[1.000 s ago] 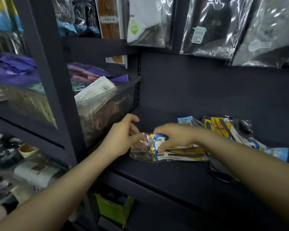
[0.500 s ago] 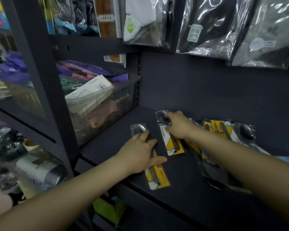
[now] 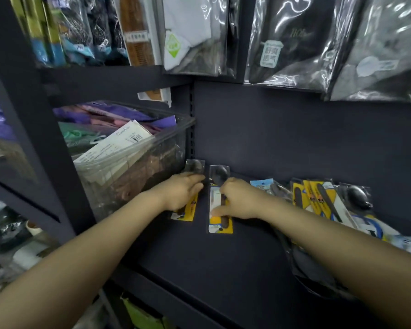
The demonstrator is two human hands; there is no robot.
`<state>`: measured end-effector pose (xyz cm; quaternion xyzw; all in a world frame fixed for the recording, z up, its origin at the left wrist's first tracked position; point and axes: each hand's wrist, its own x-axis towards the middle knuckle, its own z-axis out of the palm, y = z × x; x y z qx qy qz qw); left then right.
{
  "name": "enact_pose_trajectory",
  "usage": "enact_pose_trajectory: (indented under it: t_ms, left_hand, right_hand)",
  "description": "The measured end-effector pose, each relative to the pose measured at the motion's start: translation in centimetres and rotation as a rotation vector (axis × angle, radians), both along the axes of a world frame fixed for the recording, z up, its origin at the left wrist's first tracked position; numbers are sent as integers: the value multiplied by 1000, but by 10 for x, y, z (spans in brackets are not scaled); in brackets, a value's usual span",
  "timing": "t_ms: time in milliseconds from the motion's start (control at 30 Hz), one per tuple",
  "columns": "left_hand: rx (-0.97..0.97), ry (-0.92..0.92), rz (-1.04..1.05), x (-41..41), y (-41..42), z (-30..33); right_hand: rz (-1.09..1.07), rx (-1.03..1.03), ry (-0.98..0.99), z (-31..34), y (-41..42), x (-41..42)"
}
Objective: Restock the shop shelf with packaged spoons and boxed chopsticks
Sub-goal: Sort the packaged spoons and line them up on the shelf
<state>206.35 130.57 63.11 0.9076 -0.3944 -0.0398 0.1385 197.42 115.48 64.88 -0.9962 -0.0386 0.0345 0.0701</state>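
My left hand (image 3: 179, 193) lies palm-down on a clear plastic spoon packet with a yellow card (image 3: 188, 205), fingers laid nearly flat across its middle, pressing it against the dark grey metal shelf board (image 3: 223, 262) rather than wrapping round it. The packet's bowl end pokes out beyond my fingertips, close to the back panel, and its yellow lower end shows under my wrist. My right hand (image 3: 239, 200) rests on a second spoon packet with a white and yellow card (image 3: 220, 207) just beside the first; the fingers bend down onto the card and the thumb lies across its lower part (whether I pinch it or merely press it, I cannot tell). Both packets lie lengthwise, side by side with a narrow gap, dark spoon bowls toward the back.

To my right, behind my forearm, a loose pile of more yellow and blue packaged utensils (image 3: 323, 203) spreads across the same board. To my left stands a clear plastic bin of folded purple and pink goods with a white label card (image 3: 128, 150), its corner near the first packet. Above hang glossy plastic bags of dark and white garments (image 3: 290, 43), and a wooden comb in a sleeve (image 3: 135, 34).
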Motion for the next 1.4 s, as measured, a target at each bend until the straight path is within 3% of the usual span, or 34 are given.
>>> enact_pose_trajectory:
  t_ms: [100, 233, 367, 467, 600, 667, 767, 833, 933, 1033, 1267, 1400]
  left_hand:
    - [79, 100, -3, -5, 4, -9]
    - [127, 1, -104, -7, 8, -16]
    - [91, 13, -204, -5, 11, -12]
    - [118, 12, -276, 2, 11, -4]
    - [104, -34, -235, -1, 3, 3]
    - [88, -16, -240, -9, -3, 1]
    - [1, 77, -228, -15, 0, 0]
    - [-77, 61, -175, -12, 6, 1]
    - [-3, 102, -123, -5, 14, -5]
    - [122, 22, -88, 3, 19, -12]
    - [138, -22, 99, 11, 17, -1]
    - [42, 8, 57, 7, 13, -3]
  right_hand:
    - [-98, 62, -86, -5, 20, 7]
    - [-81, 198, -131, 3, 16, 14]
    - [-108, 32, -191, 22, -36, 7]
    - [-148, -33, -71, 26, -69, -2]
    - [-199, 53, 147, 22, -82, -11]
    - [-223, 49, 122, 18, -84, -8]
    - [-191, -73, -66, 9, -69, 2]
    - [-162, 13, -179, 2, -43, 8]
    - [-184, 110, -42, -13, -8, 19]
    - [-208, 148, 108, -20, 4, 28]
    - [-5, 244, 151, -7, -6, 38]
    - [8, 211, 120, -15, -5, 42]
